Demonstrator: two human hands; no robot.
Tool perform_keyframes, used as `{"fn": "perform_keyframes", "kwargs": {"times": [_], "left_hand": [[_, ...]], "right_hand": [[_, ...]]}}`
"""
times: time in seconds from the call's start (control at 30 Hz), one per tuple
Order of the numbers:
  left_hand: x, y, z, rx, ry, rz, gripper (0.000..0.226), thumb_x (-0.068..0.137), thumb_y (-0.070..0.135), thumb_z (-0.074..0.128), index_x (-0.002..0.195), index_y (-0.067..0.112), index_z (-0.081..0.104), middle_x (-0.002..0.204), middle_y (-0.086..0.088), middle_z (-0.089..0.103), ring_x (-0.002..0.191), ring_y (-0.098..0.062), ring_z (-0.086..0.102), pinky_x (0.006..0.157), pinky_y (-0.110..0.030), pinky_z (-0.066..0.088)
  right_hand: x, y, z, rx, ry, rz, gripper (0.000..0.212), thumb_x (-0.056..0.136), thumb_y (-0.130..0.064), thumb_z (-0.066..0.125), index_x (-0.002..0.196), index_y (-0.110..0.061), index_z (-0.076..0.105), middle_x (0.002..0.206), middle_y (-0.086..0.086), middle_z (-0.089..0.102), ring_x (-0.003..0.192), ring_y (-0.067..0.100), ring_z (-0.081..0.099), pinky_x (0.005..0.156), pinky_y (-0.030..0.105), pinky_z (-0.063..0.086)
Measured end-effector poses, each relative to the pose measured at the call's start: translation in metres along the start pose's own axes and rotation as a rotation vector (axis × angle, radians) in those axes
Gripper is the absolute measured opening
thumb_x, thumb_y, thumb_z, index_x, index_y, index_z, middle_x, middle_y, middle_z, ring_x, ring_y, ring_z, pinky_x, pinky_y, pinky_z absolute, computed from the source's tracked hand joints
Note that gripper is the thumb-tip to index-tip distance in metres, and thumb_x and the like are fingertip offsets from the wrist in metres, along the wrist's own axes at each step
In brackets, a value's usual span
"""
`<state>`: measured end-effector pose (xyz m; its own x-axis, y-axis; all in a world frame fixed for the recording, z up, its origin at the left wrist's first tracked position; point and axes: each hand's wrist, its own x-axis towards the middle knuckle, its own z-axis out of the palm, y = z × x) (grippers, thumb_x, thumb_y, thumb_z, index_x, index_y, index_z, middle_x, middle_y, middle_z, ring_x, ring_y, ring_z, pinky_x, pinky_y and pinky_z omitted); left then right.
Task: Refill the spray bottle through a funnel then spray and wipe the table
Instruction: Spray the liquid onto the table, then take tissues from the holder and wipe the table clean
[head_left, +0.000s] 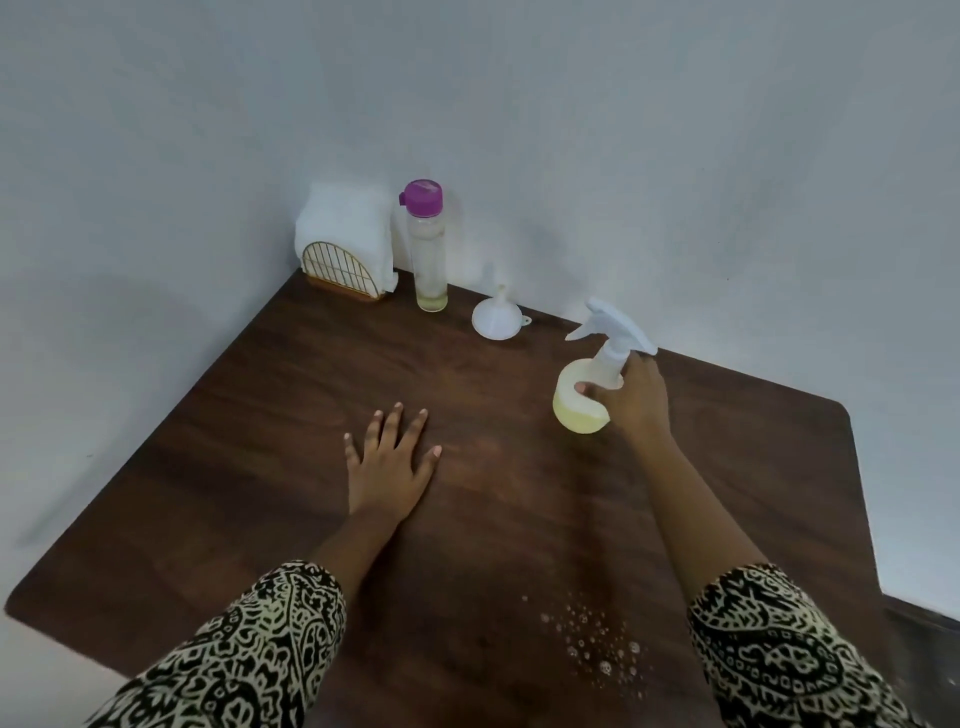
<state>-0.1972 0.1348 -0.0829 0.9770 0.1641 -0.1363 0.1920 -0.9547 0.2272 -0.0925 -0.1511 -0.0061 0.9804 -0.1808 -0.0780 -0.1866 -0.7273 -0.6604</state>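
Note:
My right hand (631, 397) grips the neck of a white spray bottle (582, 402) with pale yellow liquid in it; the bottle leans, with its trigger head toward the far wall. My left hand (387, 462) rests flat on the dark wooden table (260, 467), fingers spread. A white funnel (498, 318) stands mouth down near the far edge. A clear bottle with a purple cap (428, 249) stands left of it with a little liquid at its bottom. Spray droplets (597, 642) lie on the table near me, between my arms.
A gold wire holder with white napkins (345, 249) stands in the far corner against the wall. Grey walls close in the table on the far sides. The table's right edge (860, 493) drops off to the floor.

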Motion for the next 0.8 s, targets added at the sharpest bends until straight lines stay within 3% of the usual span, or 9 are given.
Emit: {"fn": "perform_keyframes", "kwargs": {"times": [0.1,0.27,0.8], "left_hand": [[0.0,-0.001,0.002,-0.008,0.024,0.009,0.069,0.087,0.067,0.012,0.15,0.042,0.019,0.161,0.005,0.017,0.149,-0.021,0.008,0.115,-0.058,0.007],[0.0,-0.002,0.004,-0.037,0.046,0.016,0.074,0.083,0.068,0.007,0.15,0.041,0.022,0.16,0.004,0.02,0.149,-0.021,0.009,0.115,-0.059,0.006],[0.002,-0.003,0.005,-0.04,0.05,0.013,0.071,0.084,0.067,0.013,0.149,0.041,0.024,0.16,0.006,0.022,0.148,-0.02,0.011,0.115,-0.057,0.006]], "right_hand": [[0.012,-0.007,0.004,0.002,0.045,-0.008,0.061,0.071,-0.035,0.08,0.12,-0.009,0.056,0.117,0.009,0.061,0.11,0.028,0.055,0.091,0.042,0.046],[0.045,-0.03,0.012,-0.022,0.063,-0.038,0.048,0.075,-0.035,0.077,0.104,-0.004,0.056,0.102,0.011,0.062,0.097,0.029,0.057,0.074,0.033,0.04],[0.089,-0.049,0.026,0.045,0.041,-0.025,0.056,0.076,-0.031,0.077,0.12,-0.006,0.052,0.117,0.01,0.063,0.11,0.03,0.056,0.086,0.036,0.044]]}}
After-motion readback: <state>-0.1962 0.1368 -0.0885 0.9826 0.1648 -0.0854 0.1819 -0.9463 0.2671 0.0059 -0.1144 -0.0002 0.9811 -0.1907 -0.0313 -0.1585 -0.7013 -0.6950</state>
